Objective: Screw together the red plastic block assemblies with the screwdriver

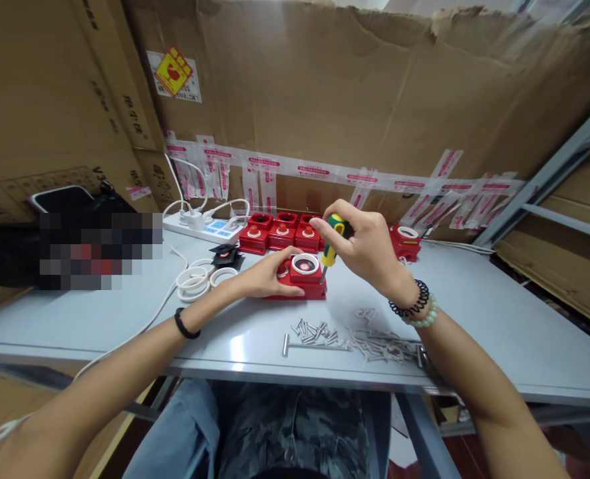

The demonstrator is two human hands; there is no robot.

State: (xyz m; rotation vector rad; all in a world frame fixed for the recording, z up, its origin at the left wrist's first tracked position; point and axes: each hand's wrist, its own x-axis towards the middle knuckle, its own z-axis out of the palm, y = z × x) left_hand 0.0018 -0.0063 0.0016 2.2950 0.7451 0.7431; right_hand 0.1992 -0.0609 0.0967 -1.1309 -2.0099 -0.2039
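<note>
A red block-shaped part (314,289) with a white ring (305,264) on top lies on the table. My left hand (269,274) grips its left side, thumb in front and fingers behind. In my right hand (362,243) is a green and yellow screwdriver (330,251), held tilted, its shaft reaching down to the right corner of the red part. Whether the tip sits on a screw is too small to tell. Several loose screws (315,331) lie in front of the part, beside a metal T-shaped rod (286,345).
Several red units (282,236) stand behind, another (405,243) at right. White rings (193,283), black pieces (225,255) and a power strip (209,226) are left. Tangled white pieces (382,344) lie near the front edge. Cardboard (304,86) walls the back.
</note>
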